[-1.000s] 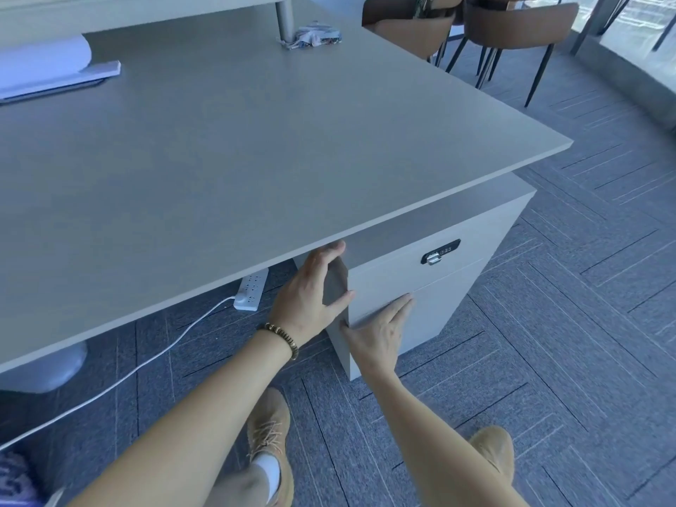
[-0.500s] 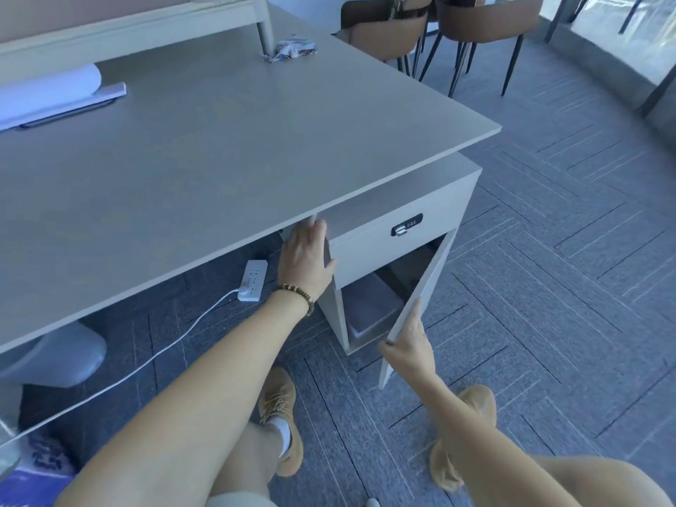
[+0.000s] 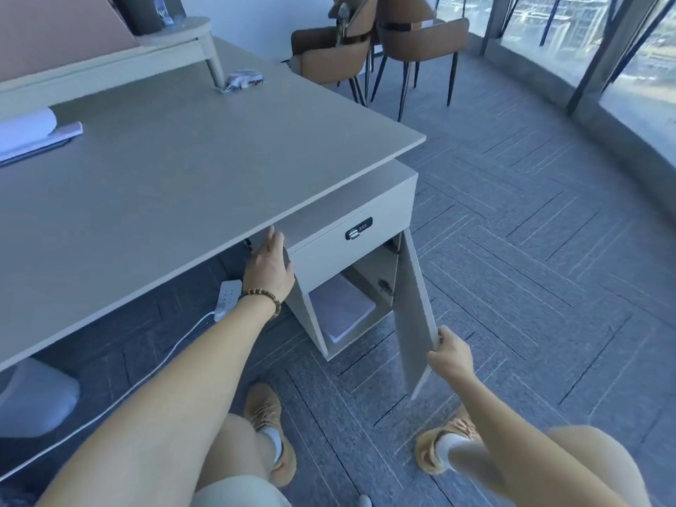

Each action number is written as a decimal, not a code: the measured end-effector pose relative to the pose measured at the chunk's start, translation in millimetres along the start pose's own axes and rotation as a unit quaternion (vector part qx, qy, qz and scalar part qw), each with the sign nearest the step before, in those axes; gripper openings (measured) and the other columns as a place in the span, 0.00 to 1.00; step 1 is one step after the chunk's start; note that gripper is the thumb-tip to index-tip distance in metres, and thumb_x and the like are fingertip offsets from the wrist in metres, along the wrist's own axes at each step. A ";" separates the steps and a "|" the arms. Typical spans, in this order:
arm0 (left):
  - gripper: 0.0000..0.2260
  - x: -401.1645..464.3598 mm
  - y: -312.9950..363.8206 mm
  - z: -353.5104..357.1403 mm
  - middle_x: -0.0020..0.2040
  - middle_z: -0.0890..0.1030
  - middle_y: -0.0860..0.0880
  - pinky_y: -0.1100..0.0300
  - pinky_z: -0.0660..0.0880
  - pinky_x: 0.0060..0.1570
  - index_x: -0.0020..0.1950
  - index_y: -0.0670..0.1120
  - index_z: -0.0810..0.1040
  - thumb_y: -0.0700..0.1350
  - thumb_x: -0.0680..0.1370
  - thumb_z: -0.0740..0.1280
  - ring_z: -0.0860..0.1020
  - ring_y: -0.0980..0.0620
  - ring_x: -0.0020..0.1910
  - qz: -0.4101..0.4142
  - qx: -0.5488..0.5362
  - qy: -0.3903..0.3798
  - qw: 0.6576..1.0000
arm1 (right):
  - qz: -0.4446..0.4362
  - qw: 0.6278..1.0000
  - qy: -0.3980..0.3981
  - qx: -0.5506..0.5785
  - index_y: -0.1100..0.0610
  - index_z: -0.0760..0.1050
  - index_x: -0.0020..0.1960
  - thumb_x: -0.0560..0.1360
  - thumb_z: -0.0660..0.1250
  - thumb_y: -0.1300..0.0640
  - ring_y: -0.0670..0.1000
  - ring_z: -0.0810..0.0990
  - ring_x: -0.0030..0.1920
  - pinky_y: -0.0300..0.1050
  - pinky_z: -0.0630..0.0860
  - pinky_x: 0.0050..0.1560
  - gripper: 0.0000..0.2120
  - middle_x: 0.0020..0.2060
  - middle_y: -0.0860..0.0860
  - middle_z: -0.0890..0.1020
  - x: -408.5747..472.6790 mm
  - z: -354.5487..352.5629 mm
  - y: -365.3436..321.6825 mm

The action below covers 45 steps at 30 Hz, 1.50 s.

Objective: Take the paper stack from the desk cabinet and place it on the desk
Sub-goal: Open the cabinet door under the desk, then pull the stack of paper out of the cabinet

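Head view looks down on a pale grey desk (image 3: pixel 175 177) above dark herringbone carpet (image 3: pixel 530 232), with brown chairs (image 3: pixel 420 42) beyond the desk's far right corner and curved glazing along the right wall. At the desk's far left edge lies a white roll on a flat board (image 3: pixel 33 135); a crumpled wrapper (image 3: pixel 243 80) sits at the far edge beside a shelf leg. Under the desk's right corner stands the desk cabinet (image 3: pixel 351 247), its door (image 3: pixel 415 316) swung wide. Inside, on the cabinet floor, lies the paper stack (image 3: pixel 342 309), seemingly white sheets, though shadow blurs them. The right hand (image 3: pixel 448 356) is clenched around the door's free edge. The left hand (image 3: pixel 269 263) rests flat with fingers spread against the cabinet's top left corner, grasping nothing. A power strip (image 3: pixel 227 298) lies on the carpet beneath the desk.
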<state>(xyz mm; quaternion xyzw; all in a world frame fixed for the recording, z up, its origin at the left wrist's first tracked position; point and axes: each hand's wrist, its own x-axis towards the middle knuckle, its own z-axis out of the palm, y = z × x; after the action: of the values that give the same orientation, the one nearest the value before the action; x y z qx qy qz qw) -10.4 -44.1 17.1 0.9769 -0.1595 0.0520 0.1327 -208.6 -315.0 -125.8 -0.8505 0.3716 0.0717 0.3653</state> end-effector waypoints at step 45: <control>0.15 -38.5 61.6 167.4 0.56 0.80 0.40 0.49 0.80 0.46 0.63 0.42 0.69 0.44 0.77 0.63 0.80 0.40 0.47 -0.254 -0.152 -0.249 0.922 | -0.087 0.973 -0.080 -0.198 0.58 0.63 0.72 0.77 0.63 0.54 0.63 0.74 0.62 0.56 0.74 0.56 0.25 0.64 0.60 0.73 112.2 13.7 -41.6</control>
<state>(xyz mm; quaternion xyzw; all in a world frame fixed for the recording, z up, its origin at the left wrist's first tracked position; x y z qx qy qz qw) -56.8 -135.1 -134.2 0.9340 0.0601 -0.2536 0.2443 -98.0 -351.8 -156.2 -0.9266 0.2442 0.1794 0.2226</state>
